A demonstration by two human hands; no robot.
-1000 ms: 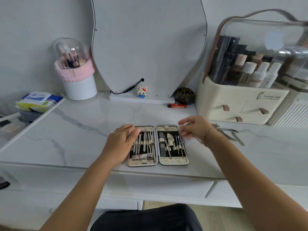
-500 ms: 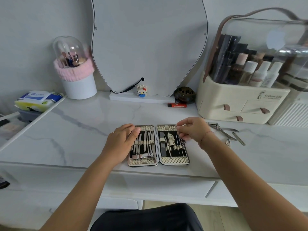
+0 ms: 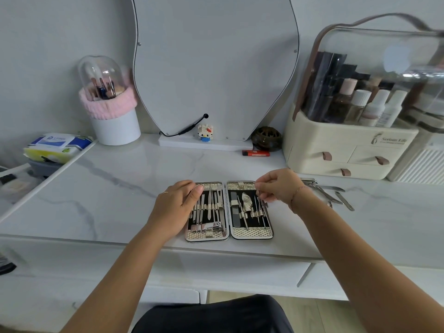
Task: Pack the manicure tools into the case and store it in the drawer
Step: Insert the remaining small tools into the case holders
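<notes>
An open manicure case (image 3: 252, 233) lies flat near the front edge of the marble tabletop, with several metal tools strapped into both black halves. My left hand (image 3: 175, 207) rests flat on the case's left edge, fingers stretched over its upper left corner. My right hand (image 3: 278, 186) hovers over the upper right corner of the right half. Its fingertips are pinched on a thin metal tool (image 3: 263, 202) whose end shows just below them. Several loose tools (image 3: 324, 191), among them clippers and nippers, lie on the table right of that wrist.
A cream cosmetics organiser (image 3: 336, 150) with small drawers stands at the back right. A mirror (image 3: 216, 68), a toy figure, an orange lighter (image 3: 255, 153) and a brush holder (image 3: 113, 121) line the back. A white drawer front (image 3: 240, 272) sits under the tabletop.
My right hand has moved left from the loose tools onto the case's right half, with its fingers pinched together. My left hand has stayed on the case's left edge.
</notes>
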